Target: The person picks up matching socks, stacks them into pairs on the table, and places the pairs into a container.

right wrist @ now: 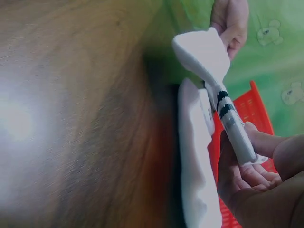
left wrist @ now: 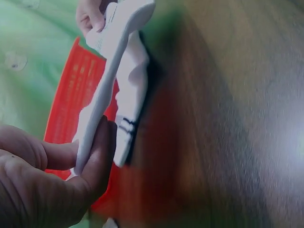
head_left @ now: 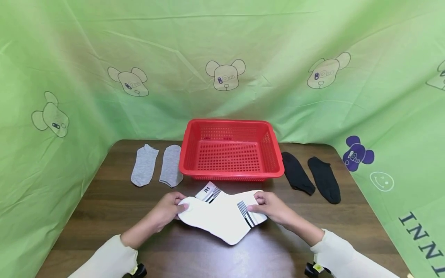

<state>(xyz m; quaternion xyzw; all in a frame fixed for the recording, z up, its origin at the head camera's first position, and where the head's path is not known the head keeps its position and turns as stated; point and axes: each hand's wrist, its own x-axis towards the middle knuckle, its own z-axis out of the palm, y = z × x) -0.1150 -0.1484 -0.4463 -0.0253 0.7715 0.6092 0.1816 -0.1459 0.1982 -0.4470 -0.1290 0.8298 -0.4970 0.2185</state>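
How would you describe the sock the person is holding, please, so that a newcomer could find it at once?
Start from the red basket at the middle of the brown table. Just in front of it, the left hand pinches the toe and the right hand the cuff of a white sock lying over its twin. Unlike the plain grey socks and black socks, it has black cuff stripes.

The red basket (head_left: pixel 231 150) stands at the middle of the table (head_left: pixel 104 216), blocking a straight reach to the backdrop. Left of the basket lie two grey socks (head_left: pixel 156 165), close to its wall; right of it, two black socks (head_left: pixel 311 177). In front of the basket, both hands and the white socks (head_left: pixel 222 214) fill the centre. Bare wood lies open nearer than the basket, to either side of the hands.
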